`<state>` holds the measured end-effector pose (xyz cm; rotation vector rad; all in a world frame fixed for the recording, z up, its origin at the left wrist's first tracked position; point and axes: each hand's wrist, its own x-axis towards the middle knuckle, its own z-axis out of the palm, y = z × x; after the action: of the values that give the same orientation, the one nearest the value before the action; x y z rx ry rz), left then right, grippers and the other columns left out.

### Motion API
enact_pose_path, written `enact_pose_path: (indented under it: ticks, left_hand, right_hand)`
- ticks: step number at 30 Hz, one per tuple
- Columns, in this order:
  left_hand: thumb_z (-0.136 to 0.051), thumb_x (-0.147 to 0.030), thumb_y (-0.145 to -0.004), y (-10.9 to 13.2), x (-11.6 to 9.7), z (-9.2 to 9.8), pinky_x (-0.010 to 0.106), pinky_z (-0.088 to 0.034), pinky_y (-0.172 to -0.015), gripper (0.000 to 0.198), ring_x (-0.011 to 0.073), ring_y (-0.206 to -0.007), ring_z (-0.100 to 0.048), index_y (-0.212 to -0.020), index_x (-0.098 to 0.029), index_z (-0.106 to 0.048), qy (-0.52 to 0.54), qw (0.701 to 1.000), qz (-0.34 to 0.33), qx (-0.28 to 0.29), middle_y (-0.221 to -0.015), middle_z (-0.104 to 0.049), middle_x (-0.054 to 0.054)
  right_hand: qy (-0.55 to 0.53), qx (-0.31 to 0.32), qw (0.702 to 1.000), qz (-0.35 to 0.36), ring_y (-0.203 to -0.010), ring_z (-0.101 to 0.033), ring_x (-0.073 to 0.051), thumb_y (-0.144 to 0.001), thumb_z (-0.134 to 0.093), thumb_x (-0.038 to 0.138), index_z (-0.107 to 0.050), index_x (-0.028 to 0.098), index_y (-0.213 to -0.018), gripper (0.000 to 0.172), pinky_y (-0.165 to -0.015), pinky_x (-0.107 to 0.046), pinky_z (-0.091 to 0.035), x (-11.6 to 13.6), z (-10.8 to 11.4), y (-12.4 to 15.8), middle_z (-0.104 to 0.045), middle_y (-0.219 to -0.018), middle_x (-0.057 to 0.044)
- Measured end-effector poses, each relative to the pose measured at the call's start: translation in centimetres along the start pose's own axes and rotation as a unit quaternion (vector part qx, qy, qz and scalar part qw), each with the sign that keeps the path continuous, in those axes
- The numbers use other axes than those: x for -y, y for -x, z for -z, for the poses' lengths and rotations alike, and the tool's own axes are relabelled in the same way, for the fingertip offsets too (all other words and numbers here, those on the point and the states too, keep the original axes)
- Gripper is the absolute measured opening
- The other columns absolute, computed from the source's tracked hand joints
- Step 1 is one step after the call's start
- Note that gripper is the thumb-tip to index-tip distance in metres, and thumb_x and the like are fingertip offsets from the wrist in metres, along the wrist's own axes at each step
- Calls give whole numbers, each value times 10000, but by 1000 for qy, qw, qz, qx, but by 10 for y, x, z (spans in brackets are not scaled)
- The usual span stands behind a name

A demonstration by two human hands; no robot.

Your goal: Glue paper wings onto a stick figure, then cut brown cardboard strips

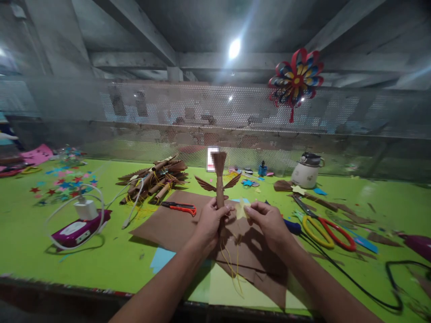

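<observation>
My left hand (pixel 211 220) is closed around the lower end of an upright brown paper figure (pixel 220 179), a rolled tube with a fanned top and two feathered wings. My right hand (pixel 266 220) is beside it, its fingers pinched on a small pale yellow paper piece (pixel 241 209) next to the tube. Thin yellow threads (pixel 232 264) hang down from under my hands. Both hands hover over a brown paper sheet (pixel 168 224) on the green table (pixel 111 255).
A pile of finished brown paper figures (pixel 153 177) lies at the back left, a red box cutter (pixel 180 207) near it. Scissors (pixel 323 226) with yellow and red handles lie to the right, a white glue pot (pixel 306 170) behind them. A purple device (pixel 79 229) with white cable sits left.
</observation>
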<state>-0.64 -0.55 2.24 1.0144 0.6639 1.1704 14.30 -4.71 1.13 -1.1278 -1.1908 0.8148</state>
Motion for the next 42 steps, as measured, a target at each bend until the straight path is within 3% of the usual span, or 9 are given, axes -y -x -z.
enact_pose_path:
  ticks: [7,10,14,18,22,27,34,38,42]
  left_hand:
    - [-738,-231,-624,7,-4,-4,164,-364,-462,377,53,-520,-477,-943,-126,-567,13,1000,10,1,-734,-592,19]
    - [-758,-233,-610,9,-1,-8,169,-392,-487,386,61,-533,-498,-933,-138,-571,6,1000,14,22,-704,-574,-4]
    - [-779,-179,-548,8,3,-8,168,-371,-457,433,56,-485,-470,-918,-141,-558,2,1000,12,12,-631,-540,-38]
    - [-769,-178,-580,7,0,-4,149,-316,-427,426,29,-458,-417,-942,-139,-547,10,999,17,28,-640,-529,-43]
    - [-772,-195,-607,11,-7,-3,147,-309,-431,445,28,-477,-417,-992,-135,-556,40,994,33,95,-654,-512,-37]
    - [-769,-201,-628,17,-12,-4,156,-329,-450,506,51,-555,-486,-1080,-141,-550,61,979,74,179,-814,-579,32]
    - [-757,-167,-605,18,-11,-7,151,-320,-430,532,67,-548,-504,-1092,-130,-545,65,969,100,215,-781,-605,47]
    - [-740,-200,-625,18,-12,-7,149,-348,-443,445,58,-544,-491,-1031,-132,-571,49,979,87,178,-772,-590,25]
    - [-661,-193,-660,13,-12,-2,155,-371,-459,270,60,-546,-484,-913,-133,-589,40,987,77,137,-753,-568,10]
  right_hand:
    - [116,-100,985,76,-473,-390,-106,-718,-619,439,-489,190,-562,321,-495,-243,-322,1,-3,0,-441,-477,48]
    - [162,-107,975,109,-485,-408,-111,-749,-599,400,-491,194,-575,291,-496,-241,-333,-2,-6,1,-457,-495,41]
    - [109,-54,987,109,-482,-452,-117,-757,-620,402,-547,182,-639,260,-485,-241,-361,-1,-12,5,-498,-517,28]
    - [-65,24,995,65,-524,-514,-125,-793,-587,459,-619,162,-770,299,-524,-259,-423,6,-11,8,-572,-622,-7]
    - [-170,87,981,11,-606,-522,-126,-786,-617,421,-650,176,-917,280,-569,-258,-439,12,-3,6,-594,-718,-20]
    - [-139,222,965,15,-627,-487,-108,-777,-646,340,-637,200,-1064,320,-576,-250,-422,21,7,7,-601,-843,-34]
    - [-113,191,973,61,-630,-491,-106,-745,-691,282,-656,175,-797,124,-598,-244,-411,19,10,4,-569,-708,1]
    - [-127,186,973,54,-732,-545,-129,-743,-692,290,-643,178,-768,124,-719,-281,-442,21,10,4,-598,-785,-12]
    - [-106,172,979,33,-696,-541,-114,-745,-688,293,-638,173,-781,135,-694,-260,-434,19,14,1,-609,-755,-5]
